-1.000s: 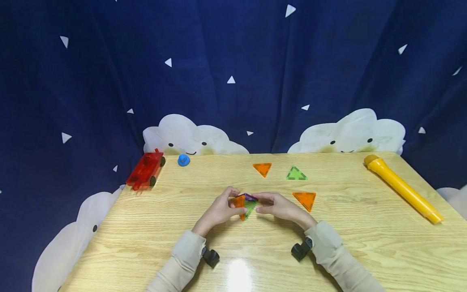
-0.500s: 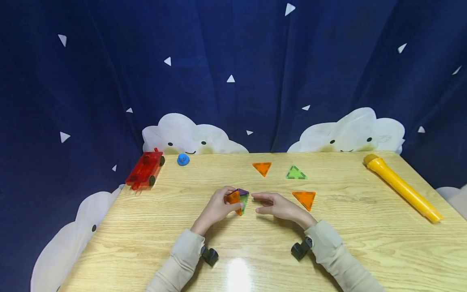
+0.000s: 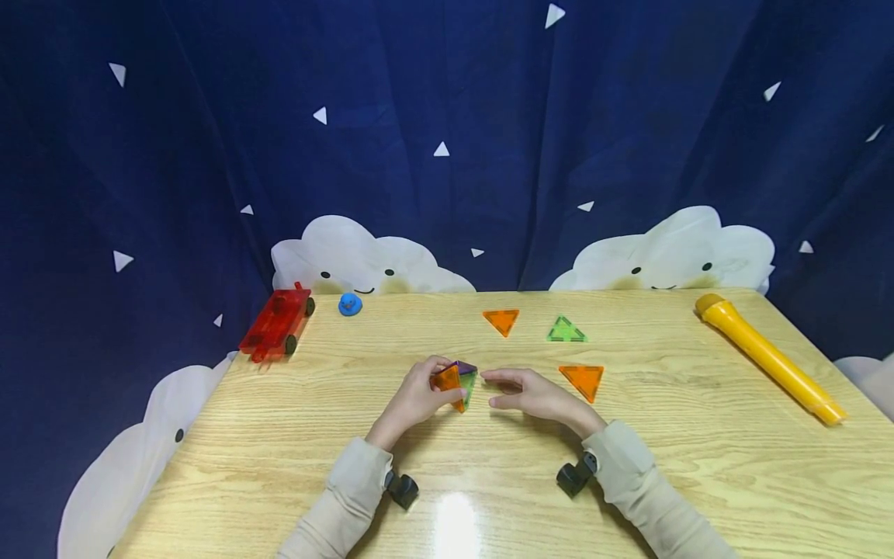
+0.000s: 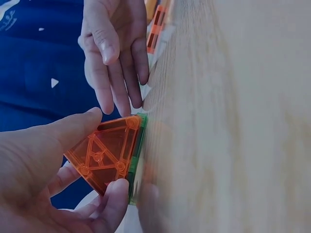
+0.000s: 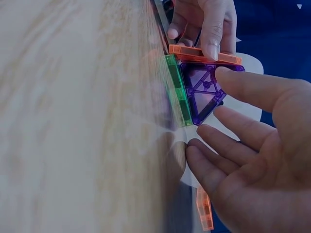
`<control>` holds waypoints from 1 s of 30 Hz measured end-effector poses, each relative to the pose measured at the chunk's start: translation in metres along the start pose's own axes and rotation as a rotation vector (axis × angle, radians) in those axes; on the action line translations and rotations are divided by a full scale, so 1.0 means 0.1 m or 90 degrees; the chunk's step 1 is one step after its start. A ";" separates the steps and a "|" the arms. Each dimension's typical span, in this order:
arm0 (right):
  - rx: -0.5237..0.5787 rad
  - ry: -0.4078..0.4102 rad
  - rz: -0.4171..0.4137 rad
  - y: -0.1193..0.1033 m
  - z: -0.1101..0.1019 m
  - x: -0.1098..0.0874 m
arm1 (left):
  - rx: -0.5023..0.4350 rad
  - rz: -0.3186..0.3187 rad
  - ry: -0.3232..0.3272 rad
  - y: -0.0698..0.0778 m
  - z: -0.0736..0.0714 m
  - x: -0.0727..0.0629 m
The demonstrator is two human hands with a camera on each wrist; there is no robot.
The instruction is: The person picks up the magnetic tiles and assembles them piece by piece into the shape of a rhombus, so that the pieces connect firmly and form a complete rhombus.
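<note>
In the head view my left hand (image 3: 417,397) pinches an orange triangular magnetic tile (image 3: 447,379) between thumb and fingers. It meets a green triangular tile (image 5: 179,90), which lies flat at the table surface, and a purple triangular tile (image 5: 206,85) stands against both at an angle. Together they form a small, partly enclosed shape. Just right of it is my right hand (image 3: 534,397), fingers spread and relaxed, holding nothing. Seen from the right wrist, its thumb tip overlaps the purple tile's corner.
Two loose orange triangular tiles (image 3: 501,321) and a green one (image 3: 567,332) lie beyond and to the right. A red toy car base (image 3: 279,322) and blue toy duck (image 3: 350,304) sit back left. A yellow toy microphone (image 3: 771,357) lies at right.
My left hand has shifted the joined tiles slightly left and back, away from my right hand, whose fingers earlier were at the tiles. Over the last half second both hands stay nearly still.
</note>
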State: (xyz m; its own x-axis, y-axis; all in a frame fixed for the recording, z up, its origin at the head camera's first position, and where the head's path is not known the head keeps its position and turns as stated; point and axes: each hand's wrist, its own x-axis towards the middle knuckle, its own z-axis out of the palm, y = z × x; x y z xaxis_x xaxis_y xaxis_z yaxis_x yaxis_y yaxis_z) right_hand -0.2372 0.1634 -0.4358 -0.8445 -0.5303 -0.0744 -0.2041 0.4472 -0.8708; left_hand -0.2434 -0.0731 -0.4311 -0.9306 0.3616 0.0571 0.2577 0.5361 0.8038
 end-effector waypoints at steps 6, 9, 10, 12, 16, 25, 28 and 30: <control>-0.008 0.036 0.027 -0.01 -0.04 -0.03 | -0.018 0.006 0.013 -0.01 -0.03 0.00; 0.001 0.050 0.023 -0.01 -0.09 -0.05 | -0.025 0.007 0.021 -0.03 -0.04 0.01; 0.006 0.054 0.018 0.00 -0.11 -0.06 | -0.025 0.008 0.021 -0.04 -0.04 0.01; 0.011 0.064 0.010 0.00 -0.17 -0.10 | -0.024 0.012 0.020 -0.05 -0.04 0.01; -0.020 0.102 0.001 -0.03 -0.30 -0.19 | -0.021 0.010 0.016 -0.05 -0.04 0.01; -0.145 0.187 0.020 0.02 -0.60 -0.40 | 0.015 -0.016 0.035 0.02 -0.09 -0.03; -0.171 0.189 0.045 0.05 -0.67 -0.49 | 0.041 0.004 0.054 0.07 -0.10 -0.04; -0.199 0.184 0.054 0.08 -0.70 -0.55 | 0.051 0.013 0.068 0.13 -0.11 -0.05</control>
State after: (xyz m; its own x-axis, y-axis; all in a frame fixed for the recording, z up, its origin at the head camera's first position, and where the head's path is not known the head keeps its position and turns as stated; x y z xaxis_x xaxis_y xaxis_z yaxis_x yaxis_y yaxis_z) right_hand -0.2274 0.2468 -0.4045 -0.9597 -0.2783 0.0391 -0.2306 0.7006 -0.6752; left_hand -0.2378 -0.0760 -0.4145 -0.9461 0.2925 0.1389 0.2930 0.5907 0.7518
